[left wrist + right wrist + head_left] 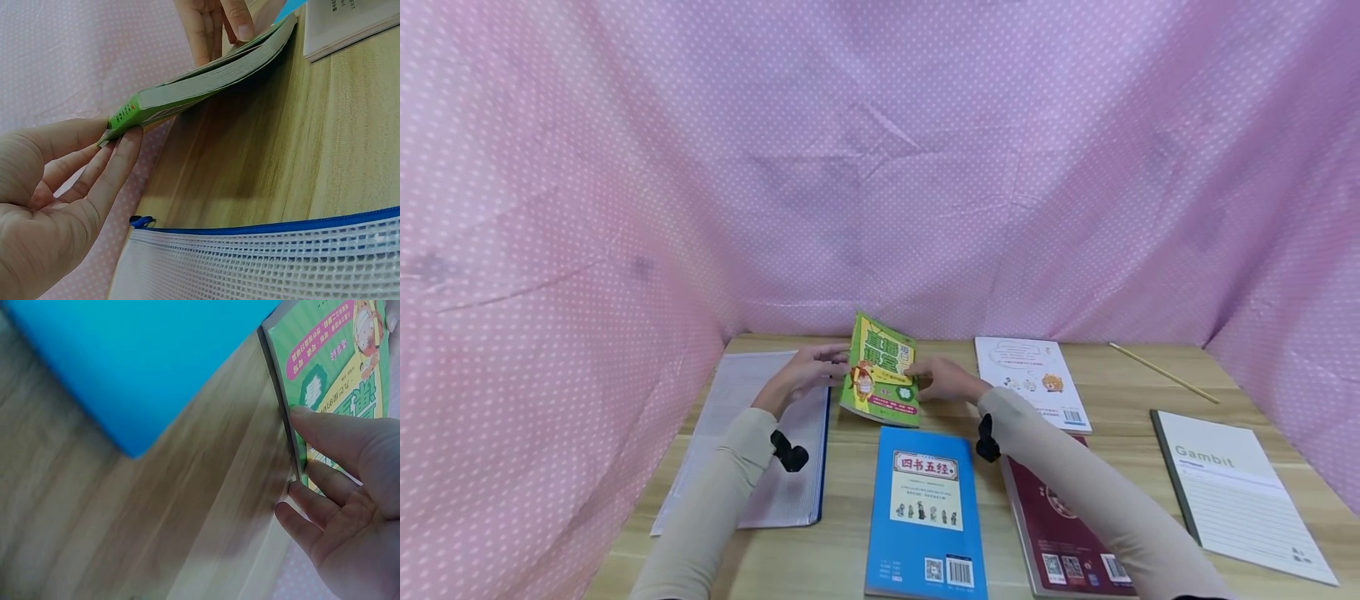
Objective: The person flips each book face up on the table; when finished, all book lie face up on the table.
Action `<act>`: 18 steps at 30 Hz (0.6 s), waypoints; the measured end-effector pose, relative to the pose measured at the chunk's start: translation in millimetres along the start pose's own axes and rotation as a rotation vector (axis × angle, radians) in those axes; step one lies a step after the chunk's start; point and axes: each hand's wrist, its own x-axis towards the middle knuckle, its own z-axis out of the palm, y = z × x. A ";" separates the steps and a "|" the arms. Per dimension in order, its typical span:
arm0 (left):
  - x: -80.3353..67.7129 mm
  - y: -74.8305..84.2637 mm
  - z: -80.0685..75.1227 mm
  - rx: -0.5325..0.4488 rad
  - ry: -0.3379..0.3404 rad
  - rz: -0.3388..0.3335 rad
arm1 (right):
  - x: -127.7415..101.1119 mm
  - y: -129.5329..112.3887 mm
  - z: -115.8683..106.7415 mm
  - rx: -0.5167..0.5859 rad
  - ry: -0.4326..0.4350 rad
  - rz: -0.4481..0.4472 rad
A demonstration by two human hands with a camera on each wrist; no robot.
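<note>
Both hands hold the green paperback (882, 372) tilted up off the surface (842, 492) near its far edge, just behind the blue book (927, 512). The left hand (805, 372) has its fingers (115, 164) nearly straight and pressed together under the spine corner, thumb along the top, so it pinches that end. The right hand (946, 381) grips the opposite long edge, thumb on the cover and fingers (312, 506) spread loosely beneath. From the left wrist view the book's lower edge seems to rest on or just above the wood; I cannot tell whether it touches.

The step in hand looks like lifting or repositioning this book, carried between the two hands. Any next move calls for keeping both edges supported, since the pages are loose and the cover could fan open, and for clearing the blue book just in front.

The only container is the mesh zip pouch (760, 442) with blue trim, lying flat along the left edge beneath the left forearm; its zipper appears drawn closed, and what is inside cannot be made out.

Elsewhere lie a white booklet (1033, 382) toward the far right, a maroon book (1063, 525) under the right forearm, a Gambit notepad (1240, 492) by the right edge, and a thin wooden stick (1163, 372) in the far right corner.
</note>
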 end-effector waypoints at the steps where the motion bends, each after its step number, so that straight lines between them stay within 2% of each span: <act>1: 0.2 0.0 1.1 -0.003 0.002 -0.003 | -0.6 0.7 -0.9 -0.010 0.001 -0.003; 5: 0.8 -0.6 5.4 0.004 0.005 -0.015 | -2.3 4.1 -4.0 -0.055 0.000 -0.026; 18: 6.6 -2.9 13.3 0.028 0.005 -0.038 | -11.9 8.6 -11.1 -0.066 0.008 -0.052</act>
